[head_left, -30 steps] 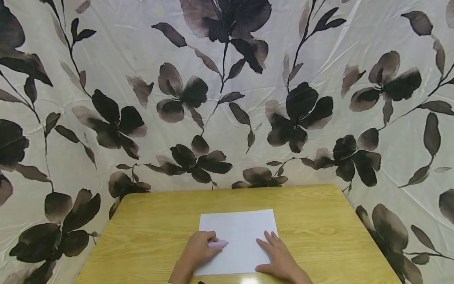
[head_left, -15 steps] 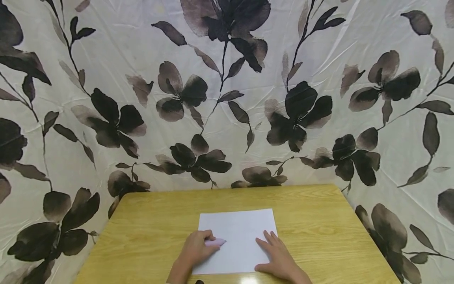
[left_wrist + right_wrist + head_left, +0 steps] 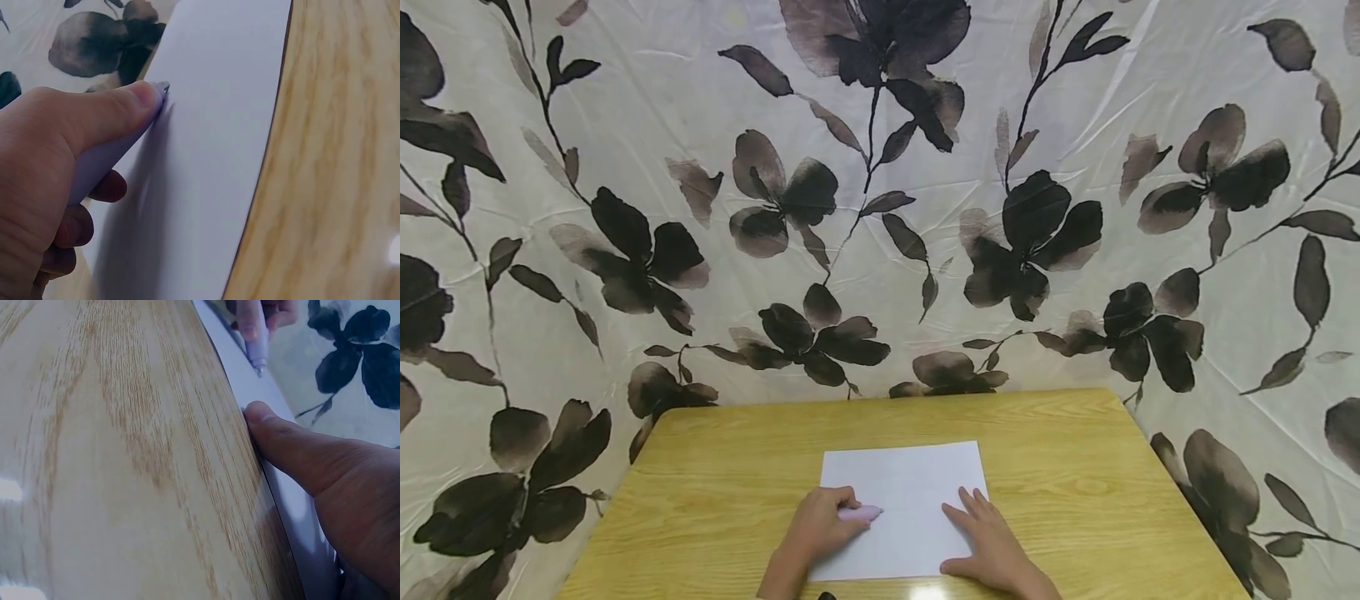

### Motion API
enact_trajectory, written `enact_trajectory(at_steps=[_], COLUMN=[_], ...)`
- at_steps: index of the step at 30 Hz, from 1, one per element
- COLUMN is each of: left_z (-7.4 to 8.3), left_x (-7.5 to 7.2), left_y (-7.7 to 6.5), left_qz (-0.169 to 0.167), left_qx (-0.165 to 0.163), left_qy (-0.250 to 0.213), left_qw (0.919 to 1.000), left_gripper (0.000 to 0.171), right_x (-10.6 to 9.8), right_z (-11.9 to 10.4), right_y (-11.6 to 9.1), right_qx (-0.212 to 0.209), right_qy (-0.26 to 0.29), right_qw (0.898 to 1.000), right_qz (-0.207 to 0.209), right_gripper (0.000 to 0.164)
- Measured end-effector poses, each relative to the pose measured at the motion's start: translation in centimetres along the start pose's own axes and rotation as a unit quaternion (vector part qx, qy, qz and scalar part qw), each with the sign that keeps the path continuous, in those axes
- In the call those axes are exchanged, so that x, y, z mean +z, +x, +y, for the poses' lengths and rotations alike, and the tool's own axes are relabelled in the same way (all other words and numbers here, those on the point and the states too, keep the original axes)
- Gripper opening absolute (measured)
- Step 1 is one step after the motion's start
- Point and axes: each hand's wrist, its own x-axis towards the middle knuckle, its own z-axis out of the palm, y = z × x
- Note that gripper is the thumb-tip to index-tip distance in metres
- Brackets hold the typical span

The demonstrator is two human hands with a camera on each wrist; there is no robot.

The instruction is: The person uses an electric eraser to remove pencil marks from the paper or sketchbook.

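A white sheet of paper (image 3: 910, 483) lies flat on the table. My left hand (image 3: 823, 525) grips a lilac pen-shaped tool (image 3: 861, 513) over the sheet's left part, its point directed rightward. In the left wrist view the thumb presses along the lilac barrel (image 3: 103, 159), close to a small greyish tip (image 3: 164, 86); whether that tip is a nib or a blade I cannot tell. On the sheet's right edge rests my right hand (image 3: 992, 546), fingers spread. Its thumb (image 3: 269, 419) touches the paper's near edge in the right wrist view.
The yellow wood-grain table (image 3: 715, 475) extends around the sheet on all sides. Behind it hangs a white cloth (image 3: 925, 350) with dark floral print. A small dark object (image 3: 827, 596) shows at the bottom edge of the head view.
Holding the lilac tool, my left hand shifted slightly left by half a second ago, then back right to about where it was. My right hand and the paper look the same.
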Motion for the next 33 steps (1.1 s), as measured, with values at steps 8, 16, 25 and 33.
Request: enact_trajectory(at_steps=[8,16,25,33], left_z=[0.02,0.23,0.52,0.33], left_x=[-0.04,-0.11,0.03,0.39], left_y=[0.0,-0.21,-0.1,-0.04], left_qz=[0.011,0.026,0.017,0.034], left_qx=[0.007,-0.007,-0.004,0.014], left_qy=[0.003,0.011,-0.001,0.005], left_qw=[0.9999,0.9996,0.9998,0.9993], left_gripper=[0.022,0.024,0.023,0.025], right_x=[-0.25,-0.08,-0.1,-0.12], right_z=[-0.11,0.11,0.18,0.11], right_y=[0.09,0.14,0.06,0.05], right_qx=[-0.005,0.001,0.002,0.007], right_qy=[0.004,0.007,0.01,0.006], right_qw=[1.0,1.0,1.0,1.0], right_qz=[0.003,-0.008,-0.007,-0.01], right_gripper=[0.085,0.086,0.087,0.087])
